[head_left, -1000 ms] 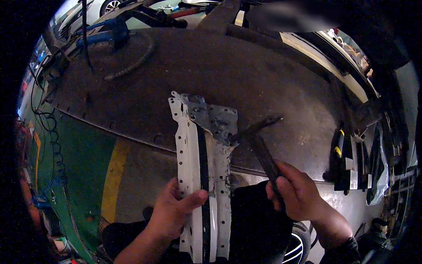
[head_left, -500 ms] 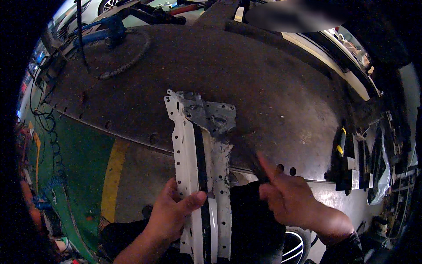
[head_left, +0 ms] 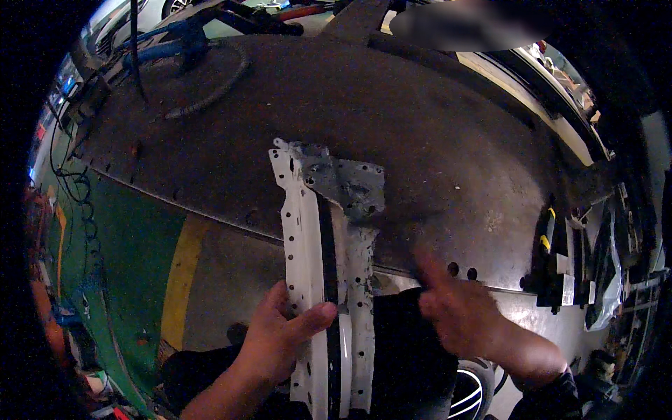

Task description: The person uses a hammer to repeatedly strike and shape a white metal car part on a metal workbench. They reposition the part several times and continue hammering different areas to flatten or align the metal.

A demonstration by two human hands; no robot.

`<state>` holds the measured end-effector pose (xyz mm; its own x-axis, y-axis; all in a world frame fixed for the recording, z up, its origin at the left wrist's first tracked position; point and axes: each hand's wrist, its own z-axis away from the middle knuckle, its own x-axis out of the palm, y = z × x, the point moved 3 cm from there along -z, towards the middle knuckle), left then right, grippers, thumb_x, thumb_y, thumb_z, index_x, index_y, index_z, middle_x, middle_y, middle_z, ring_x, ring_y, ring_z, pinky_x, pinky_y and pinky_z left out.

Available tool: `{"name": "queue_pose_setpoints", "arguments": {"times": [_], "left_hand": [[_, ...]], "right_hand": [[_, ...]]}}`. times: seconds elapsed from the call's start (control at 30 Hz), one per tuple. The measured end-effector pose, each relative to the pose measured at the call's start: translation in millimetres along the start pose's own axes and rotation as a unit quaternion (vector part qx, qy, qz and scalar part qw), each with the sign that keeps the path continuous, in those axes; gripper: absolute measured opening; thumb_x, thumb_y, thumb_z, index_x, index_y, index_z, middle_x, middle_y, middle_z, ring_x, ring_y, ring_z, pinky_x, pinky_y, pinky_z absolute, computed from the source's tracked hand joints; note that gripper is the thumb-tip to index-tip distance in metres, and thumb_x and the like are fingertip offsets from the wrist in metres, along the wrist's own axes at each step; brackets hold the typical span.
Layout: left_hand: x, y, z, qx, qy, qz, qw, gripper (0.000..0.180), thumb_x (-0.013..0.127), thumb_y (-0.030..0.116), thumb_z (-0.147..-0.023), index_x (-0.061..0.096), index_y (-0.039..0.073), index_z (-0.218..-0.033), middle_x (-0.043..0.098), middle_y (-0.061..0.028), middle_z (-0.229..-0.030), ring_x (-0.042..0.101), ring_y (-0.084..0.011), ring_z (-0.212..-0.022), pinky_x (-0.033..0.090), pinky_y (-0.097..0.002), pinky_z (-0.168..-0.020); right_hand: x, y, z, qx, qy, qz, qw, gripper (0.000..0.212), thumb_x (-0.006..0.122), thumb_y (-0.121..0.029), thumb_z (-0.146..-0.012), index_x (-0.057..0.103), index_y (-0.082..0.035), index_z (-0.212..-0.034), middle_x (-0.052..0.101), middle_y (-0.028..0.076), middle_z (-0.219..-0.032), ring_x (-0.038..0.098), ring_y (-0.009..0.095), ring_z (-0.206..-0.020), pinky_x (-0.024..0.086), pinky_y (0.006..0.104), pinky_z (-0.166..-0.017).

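A long white metal car-body panel (head_left: 299, 231) with rows of holes stands in front of me, its far end resting on the dark worktable. A grey bracket plate (head_left: 357, 189) is joined to its far end, and a dark strip runs along its middle. My left hand (head_left: 290, 329) is closed around the panel's left flange, thumb across the front. To the right of the panel, my right hand (head_left: 462, 315) is closed on a dark-handled tool (head_left: 418, 269), index finger stretched along it. Motion blur smears the tool, so its head cannot be made out.
The dark metal worktable (head_left: 210, 157) has holes along its near edge. A blue clamp-like device (head_left: 185, 52) with a ribbed hose (head_left: 217, 98) lies at far left. Black parts (head_left: 560, 266) hang at right. A coiled cable (head_left: 87, 210) hangs at left, above green floor.
The view has shifted slightly, so the panel and both hands appear a little further right. The tool in my right hand is more blurred. Both grips stay the same.
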<state>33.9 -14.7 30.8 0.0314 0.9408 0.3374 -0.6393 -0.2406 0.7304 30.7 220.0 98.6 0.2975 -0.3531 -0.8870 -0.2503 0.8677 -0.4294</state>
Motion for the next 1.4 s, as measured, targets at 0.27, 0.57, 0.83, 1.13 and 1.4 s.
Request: {"name": "queue_pose_setpoints", "arguments": {"times": [0.27,0.57,0.83,1.13,1.4], "left_hand": [[-3,-2,-1,0.015,0.001,0.019,1.000,0.062,0.078,0.023,-0.078,0.043,-0.003,-0.123,0.061,-0.0155,-0.108,0.061,-0.0235,-0.098,0.049,-0.0369,-0.088],[-6,0,0,0.019,0.000,0.022,1.000,0.059,0.076,0.020,-0.080,0.043,-0.003,-0.124,0.061,-0.0143,-0.109,0.061,-0.0218,-0.098,0.048,-0.0355,-0.089],[-4,5,5,-0.001,0.022,0.016,1.000,0.060,0.075,0.019,-0.080,0.042,-0.003,-0.126,0.062,-0.0138,-0.109,0.061,-0.0217,-0.098,0.048,-0.0359,-0.089],[-6,3,1,0.009,0.006,0.038,0.999,0.059,0.075,0.020,-0.080,0.044,-0.003,-0.125,0.062,-0.0142,-0.108,0.061,-0.0217,-0.097,0.049,-0.0358,-0.088],[-1,8,0,0.007,0.018,-0.016,1.000,0.059,0.076,0.021,-0.080,0.044,-0.002,-0.124,0.062,-0.0136,-0.103,0.062,-0.0217,-0.092,0.051,-0.0357,-0.083]], "right_hand": [[-18,-2,-3,-0.005,0.015,-0.025,1.000,0.060,0.044,-0.015,-0.094,0.017,-0.006,-0.148,0.063,0.023,-0.092,0.063,0.041,-0.080,0.051,0.0500,-0.071],[-25,-11,-20,0.004,-0.029,-0.037,0.999,0.061,0.042,-0.013,-0.094,0.014,-0.002,-0.147,0.062,0.028,-0.098,0.061,0.046,-0.082,0.050,0.0534,-0.073],[-16,-9,-30,-0.026,0.006,-0.055,0.998,0.055,0.045,-0.013,-0.094,0.027,-0.005,-0.145,0.059,0.012,-0.065,0.058,0.030,-0.051,0.049,0.0392,-0.057],[-15,-6,-34,-0.005,-0.001,-0.057,0.998,0.049,0.041,-0.020,-0.098,0.032,-0.005,-0.143,0.062,0.014,-0.071,0.061,0.031,-0.057,0.050,0.0387,-0.061],[0,0,-14,-0.044,0.011,-0.019,0.999,0.058,0.045,-0.010,-0.093,0.022,-0.004,-0.145,0.063,0.023,-0.086,0.063,0.040,-0.072,0.050,0.0481,-0.067]]}}
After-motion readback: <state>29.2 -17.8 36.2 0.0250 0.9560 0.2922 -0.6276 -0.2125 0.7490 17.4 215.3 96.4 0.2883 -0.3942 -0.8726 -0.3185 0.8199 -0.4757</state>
